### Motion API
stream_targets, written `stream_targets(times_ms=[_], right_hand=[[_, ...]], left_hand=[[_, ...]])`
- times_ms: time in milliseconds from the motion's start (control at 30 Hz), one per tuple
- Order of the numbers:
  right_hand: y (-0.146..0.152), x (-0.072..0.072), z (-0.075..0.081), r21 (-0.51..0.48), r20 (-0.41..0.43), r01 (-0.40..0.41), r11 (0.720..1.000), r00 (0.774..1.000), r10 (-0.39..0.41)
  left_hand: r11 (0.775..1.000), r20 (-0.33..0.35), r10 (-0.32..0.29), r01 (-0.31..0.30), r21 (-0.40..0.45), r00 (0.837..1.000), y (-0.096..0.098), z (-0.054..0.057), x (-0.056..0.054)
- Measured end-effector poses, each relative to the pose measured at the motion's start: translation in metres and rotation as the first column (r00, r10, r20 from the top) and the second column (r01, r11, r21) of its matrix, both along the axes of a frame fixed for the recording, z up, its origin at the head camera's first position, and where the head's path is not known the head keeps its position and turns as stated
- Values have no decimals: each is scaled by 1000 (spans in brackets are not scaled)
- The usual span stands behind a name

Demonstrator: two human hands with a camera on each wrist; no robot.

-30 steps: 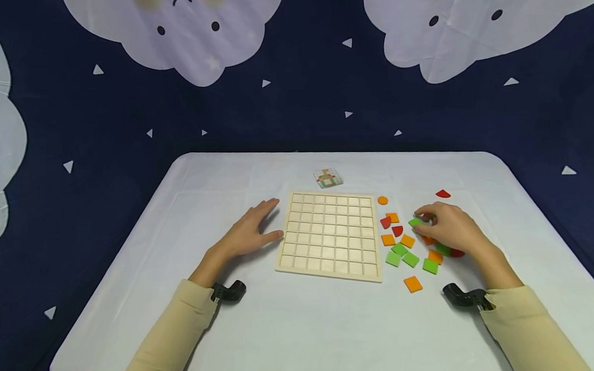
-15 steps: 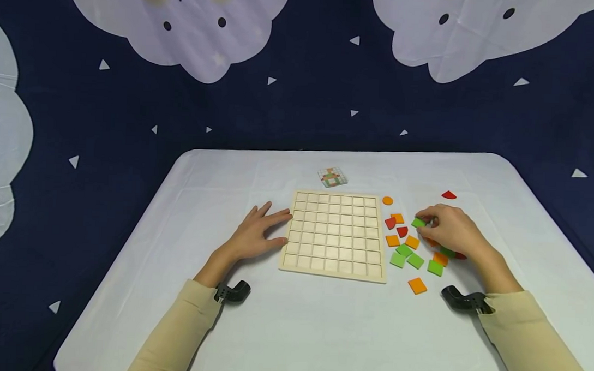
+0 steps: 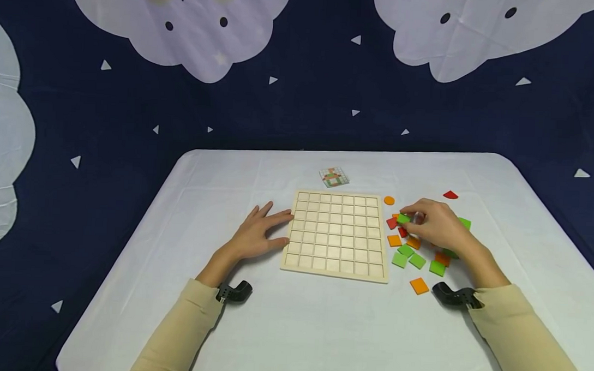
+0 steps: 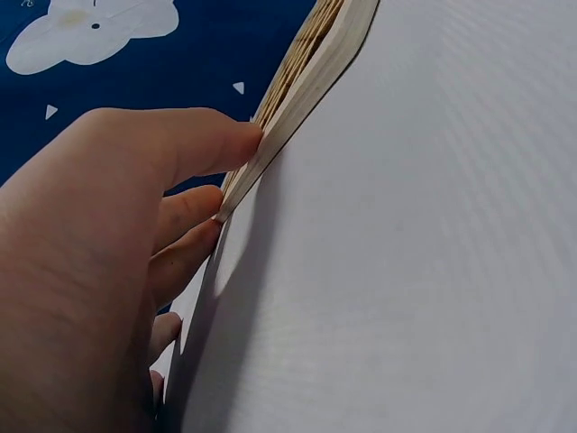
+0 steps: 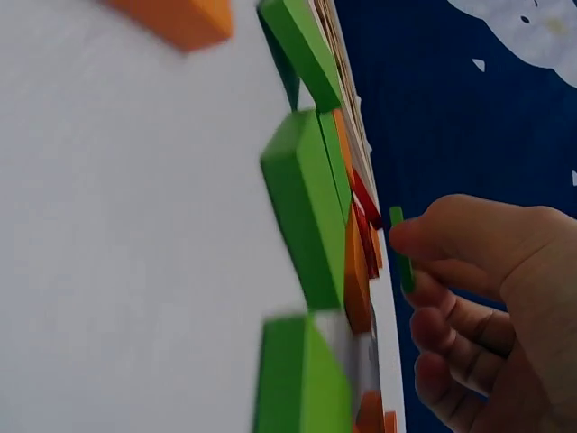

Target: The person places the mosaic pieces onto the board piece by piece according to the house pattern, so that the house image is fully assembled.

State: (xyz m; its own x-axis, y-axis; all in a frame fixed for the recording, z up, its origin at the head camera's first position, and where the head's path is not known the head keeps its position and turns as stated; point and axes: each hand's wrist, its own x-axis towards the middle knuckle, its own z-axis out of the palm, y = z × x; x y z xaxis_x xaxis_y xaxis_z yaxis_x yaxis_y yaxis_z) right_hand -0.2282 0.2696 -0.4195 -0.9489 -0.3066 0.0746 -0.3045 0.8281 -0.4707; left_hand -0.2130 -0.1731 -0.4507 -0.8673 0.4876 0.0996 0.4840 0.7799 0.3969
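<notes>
Thumb and forefinger of the left hand (image 3: pixel 250 237) touch the left rim of the wooden grid board (image 3: pixel 336 236), outstretched rather than curled, perhaps to keep it from sliding; the right hand (image 3: pixel 440 226) pinches a green square tile (image 3: pixel 403 218) between thumb and fingers, raised just right of the board, a hold that leaves its upper face mostly uncovered; loose green tiles (image 3: pixel 399 259) lie nearby, seemingly for easy reach; the patterned card (image 3: pixel 334 177) lies beyond the board, presumably for viewing.
</notes>
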Motion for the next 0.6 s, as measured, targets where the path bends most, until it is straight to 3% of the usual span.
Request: stream_targets(times_ms=[200, 600], right_hand=[[-13, -4, 2, -44, -21, -76, 996, 997, 75], [-35, -7, 4, -89, -27, -143, 986, 990, 141]], left_hand=[[1000, -13, 4, -4, 8, 1000, 0, -2, 1], [1000, -12, 2, -2, 10, 1000, 1, -1, 1]])
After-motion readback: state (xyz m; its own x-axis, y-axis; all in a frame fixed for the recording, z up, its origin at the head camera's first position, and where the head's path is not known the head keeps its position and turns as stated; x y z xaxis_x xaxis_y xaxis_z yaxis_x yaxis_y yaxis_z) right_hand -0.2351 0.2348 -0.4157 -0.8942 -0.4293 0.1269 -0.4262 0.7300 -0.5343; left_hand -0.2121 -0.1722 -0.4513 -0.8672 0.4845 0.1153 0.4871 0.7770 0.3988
